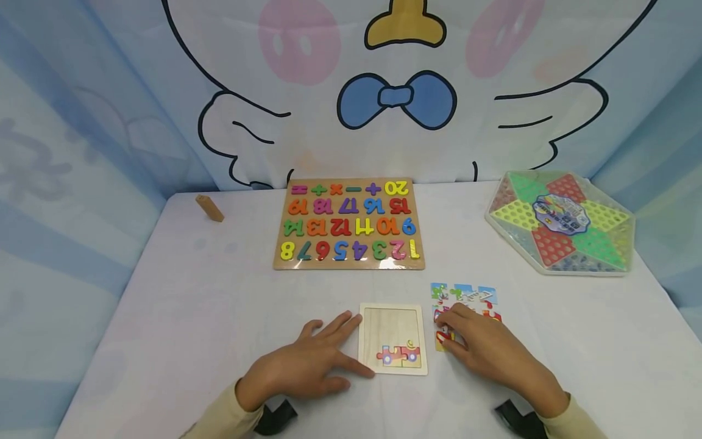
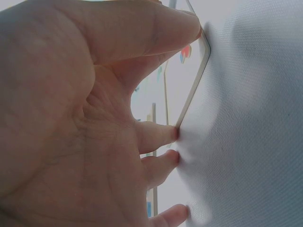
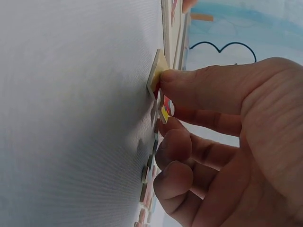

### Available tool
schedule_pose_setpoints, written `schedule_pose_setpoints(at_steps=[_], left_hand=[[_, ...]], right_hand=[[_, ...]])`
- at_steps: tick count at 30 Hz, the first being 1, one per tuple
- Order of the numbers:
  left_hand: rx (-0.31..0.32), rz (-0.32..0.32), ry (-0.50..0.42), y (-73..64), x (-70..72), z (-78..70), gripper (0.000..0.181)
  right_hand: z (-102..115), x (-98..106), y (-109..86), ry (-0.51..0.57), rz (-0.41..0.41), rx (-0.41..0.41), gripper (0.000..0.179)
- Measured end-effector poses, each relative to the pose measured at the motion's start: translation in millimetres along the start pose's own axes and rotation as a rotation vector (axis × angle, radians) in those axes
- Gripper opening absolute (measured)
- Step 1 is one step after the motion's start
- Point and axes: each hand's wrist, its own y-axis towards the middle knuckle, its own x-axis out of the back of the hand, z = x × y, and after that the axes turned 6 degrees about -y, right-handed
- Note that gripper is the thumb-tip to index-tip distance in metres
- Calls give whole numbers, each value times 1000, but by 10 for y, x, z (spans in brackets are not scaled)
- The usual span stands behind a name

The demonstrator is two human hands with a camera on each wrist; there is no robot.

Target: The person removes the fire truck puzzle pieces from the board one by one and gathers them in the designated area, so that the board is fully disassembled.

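A square wooden puzzle tray (image 1: 390,309) lies in front of me, with two joined jigsaw pieces (image 1: 402,356) in its lower right corner. My left hand (image 1: 312,360) spreads its fingers at the tray's left side, thumb and index fingertips right at the rim. In the left wrist view its fingertips (image 2: 171,132) rest by the tray's edge. To the right of the tray, my right hand (image 1: 488,344) pinches a jigsaw piece (image 3: 156,75) between thumb and fingers, the piece tilted up from the cloth. Its palm covers part of the loose jigsaw pieces (image 1: 463,294).
Behind the tray lies a wooden number board (image 1: 349,264) with colourful numerals. A hexagonal checkers box (image 1: 559,244) is at the back right, and a small wooden block (image 1: 209,208) at the back left. A printed curtain (image 1: 395,146) hangs behind the white table (image 1: 181,317).
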Motion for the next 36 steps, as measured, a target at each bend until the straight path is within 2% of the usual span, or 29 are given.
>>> schedule_pose_setpoints(at_steps=[10,23,36], left_hand=[[-10,-13,8,-13,-7,8,36],[-8,-18,-3,-12,1,-6,36],[-13,-17,6,-14,2,-5,36]], right_hand=[[-16,-14,-1,-14,-26,40,21],[26,11,3,-27,33,-24,27],[22,1,-3,0,25,-34,37]])
